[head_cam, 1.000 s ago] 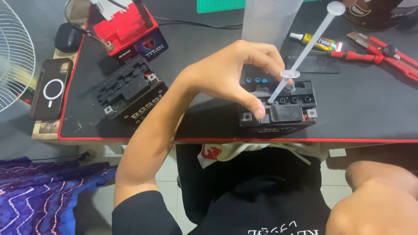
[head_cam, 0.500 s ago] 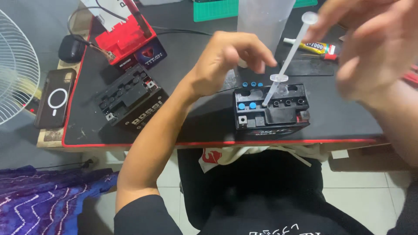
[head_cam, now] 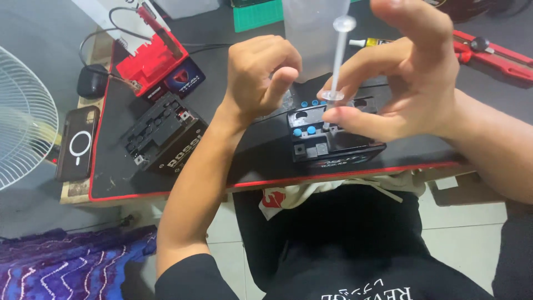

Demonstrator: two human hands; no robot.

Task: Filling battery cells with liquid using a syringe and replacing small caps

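A small black battery (head_cam: 335, 145) with blue caps on top sits near the front edge of the black desk mat (head_cam: 111, 183). A clear syringe (head_cam: 337, 61) stands upright over the battery's top, plunger drawn out. My right hand (head_cam: 408, 78) pinches the syringe at its flange between thumb and fingers. To the left of the syringe, my left hand (head_cam: 261, 75) hovers above the battery's back left corner. Its fingers are curled into a loose fist with nothing in them.
A second black battery (head_cam: 164, 134) and a red battery (head_cam: 158, 62) with wires lie at the left. A phone (head_cam: 78, 145) and a white fan (head_cam: 22, 119) sit at the far left. Behind are a clear beaker (head_cam: 313, 33), a glue tube (head_cam: 371, 42) and red pliers (head_cam: 491, 53).
My right hand came in from the right and took the syringe. My left hand let go of it and drew back to the left. The syringe went from slanted to upright.
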